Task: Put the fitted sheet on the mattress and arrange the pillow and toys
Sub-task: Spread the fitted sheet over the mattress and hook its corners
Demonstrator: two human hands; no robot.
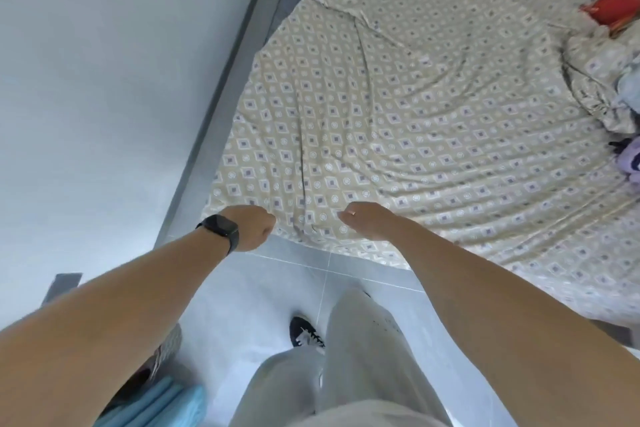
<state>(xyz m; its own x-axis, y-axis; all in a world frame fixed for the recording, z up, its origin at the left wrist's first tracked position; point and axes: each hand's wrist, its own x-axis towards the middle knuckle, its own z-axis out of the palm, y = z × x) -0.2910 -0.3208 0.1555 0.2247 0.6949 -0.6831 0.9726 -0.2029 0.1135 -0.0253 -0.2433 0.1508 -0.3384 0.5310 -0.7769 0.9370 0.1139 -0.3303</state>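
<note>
Your left hand, black watch on the wrist, is fisted on the near edge of the patterned fitted sheet, fabric bunched in the grip. Your right hand, just to its right, curls its fingers into the same edge; a ring shows on one finger. Beyond both hands the sheet lies spread and wrinkled across the mattress, creases fanning away from your right hand. Far right of your right hand: a pillow in matching fabric, a red toy beyond it, a purple toy nearer. Below your hands, tiled floor.
</note>
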